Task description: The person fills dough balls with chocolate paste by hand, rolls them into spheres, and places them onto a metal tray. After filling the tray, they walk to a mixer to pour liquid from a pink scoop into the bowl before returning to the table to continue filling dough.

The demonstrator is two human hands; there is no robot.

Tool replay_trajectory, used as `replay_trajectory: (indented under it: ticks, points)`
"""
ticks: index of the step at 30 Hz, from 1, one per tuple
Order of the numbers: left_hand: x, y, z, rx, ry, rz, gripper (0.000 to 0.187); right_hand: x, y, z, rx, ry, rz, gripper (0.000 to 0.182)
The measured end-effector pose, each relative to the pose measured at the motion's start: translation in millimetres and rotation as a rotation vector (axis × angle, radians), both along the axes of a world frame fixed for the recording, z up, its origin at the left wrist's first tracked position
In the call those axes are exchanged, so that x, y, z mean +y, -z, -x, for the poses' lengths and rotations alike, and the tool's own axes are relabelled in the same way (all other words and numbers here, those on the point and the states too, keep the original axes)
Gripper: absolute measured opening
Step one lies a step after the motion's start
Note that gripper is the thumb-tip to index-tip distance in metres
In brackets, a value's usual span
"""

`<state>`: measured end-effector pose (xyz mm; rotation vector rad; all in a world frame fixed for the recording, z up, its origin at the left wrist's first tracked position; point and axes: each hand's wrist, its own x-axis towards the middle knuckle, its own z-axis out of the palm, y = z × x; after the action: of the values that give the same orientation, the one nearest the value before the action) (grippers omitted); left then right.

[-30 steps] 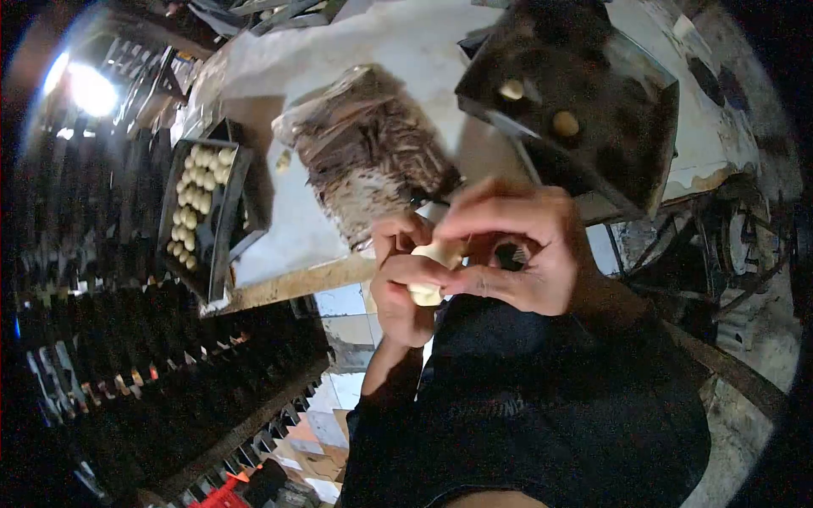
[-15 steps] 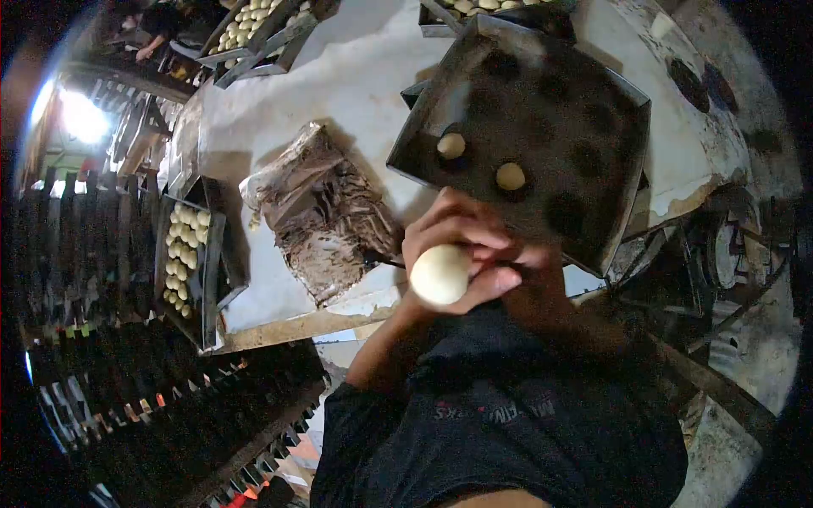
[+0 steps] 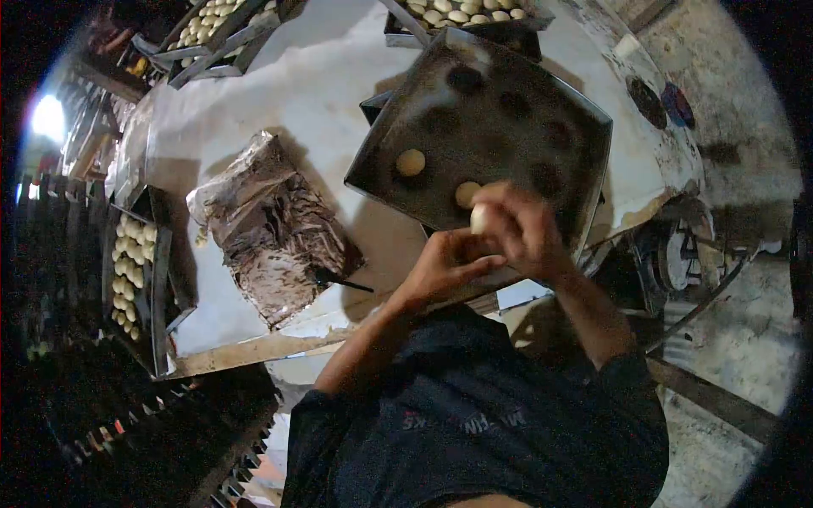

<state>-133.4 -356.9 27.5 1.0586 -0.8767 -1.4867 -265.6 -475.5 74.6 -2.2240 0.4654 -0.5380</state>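
Observation:
A pale dough ball (image 3: pixel 479 218) is between my hands, over the near edge of a dark square tray (image 3: pixel 508 127). My right hand (image 3: pixel 527 229), blurred by motion, has its fingers closed round the ball. Just left of it and lower, my left hand (image 3: pixel 450 264) has curled fingers with the thumb stretched towards the right hand; whether it holds anything is hidden. Two dough balls lie in the tray, one at the left (image 3: pixel 411 162) and one beside my right fingers (image 3: pixel 467 195). Dark round marks show on the tray's bottom.
Left of the tray, a brown filling-like slab on crumpled wrap (image 3: pixel 275 233) lies on the white table (image 3: pixel 339 93), with a dark-handled tool (image 3: pixel 347 282) at its edge. Trays of dough balls stand at far left (image 3: pixel 133 271), upper left (image 3: pixel 203 34) and top (image 3: pixel 457 15).
The dough ball has gone from my left hand to my right fingers, nearer the tray. My right hand has risen over the tray's near edge. The view has shifted right.

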Motion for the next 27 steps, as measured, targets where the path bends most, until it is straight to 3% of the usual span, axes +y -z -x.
replay_trajectory:
  ticks: [2, 4, 7, 9, 11, 12, 14, 15, 16, 18, 19, 20, 22, 24, 27]
  points:
    - [15.1, -3.7, -17.5, -0.060, -0.079, -0.030, 0.049, -39.8, 16.7, -19.7, -0.057, 0.200, 0.098, 0.019]
    - [34.1, -0.8, -40.1, -0.171, -0.154, -0.004, 0.053, -96.9, 67.7, -31.1, 0.009, 0.245, 0.388, 0.032]
    - [75.6, -17.1, -78.9, -0.263, -0.295, -0.055, 0.041, -138.5, 151.7, -17.0, 0.201, 0.189, 0.184, 0.051]
    - [112.4, -17.7, -109.3, -0.315, -0.387, -0.088, 0.032, -138.4, 141.1, -13.9, 0.455, 0.011, 0.512, 0.066]
    - [148.2, 0.2, -139.5, -0.476, -0.528, -0.066, 0.030, -144.6, 132.0, -24.1, 0.588, 0.114, 0.567, 0.068]
    - [176.3, 12.2, -156.1, -0.574, -0.600, -0.078, 0.030, -120.3, 96.4, -37.5, 0.490, 0.093, 0.739, 0.064]
    - [222.7, 22.0, -183.4, -0.454, -0.759, -0.083, 0.024, -78.9, 58.5, -58.0, 0.291, 0.263, 0.992, 0.051]
    - [251.6, 24.5, -208.4, -0.595, -0.844, -0.027, 0.022, -70.1, 56.7, -60.8, 0.147, 0.368, 1.050, 0.046]
    - [279.3, 30.3, -235.9, -0.733, -0.911, 0.040, 0.021, -32.0, 40.2, -75.9, -0.024, 0.507, 0.925, 0.041]
    - [335.8, 35.6, -316.0, -1.177, -1.184, -0.022, 0.017, 21.5, 53.9, -75.6, -0.371, 0.534, 0.281, 0.036]
    - [355.5, 28.2, -358.7, -1.103, -1.287, -0.058, 0.013, 49.7, 55.5, -76.6, -0.399, 0.436, 0.200, 0.032]
    - [365.6, 15.5, -408.6, -1.763, -1.219, -0.157, 0.022, 79.3, 57.1, -89.6, -0.383, 0.398, 0.205, 0.028]
    - [371.0, 11.9, -472.7, -1.541, -1.124, -0.515, 0.042, 137.0, 57.4, -119.7, -0.308, 0.379, 0.296, 0.020]
    - [353.2, 38.4, -534.9, -1.527, -0.916, -0.776, 0.048, 177.2, 33.7, -148.6, -0.100, 0.319, 0.348, 0.017]
    - [338.1, 62.8, -565.4, -1.478, -0.778, -0.885, 0.053, 198.8, 12.0, -162.6, 0.026, 0.279, 0.354, 0.014]
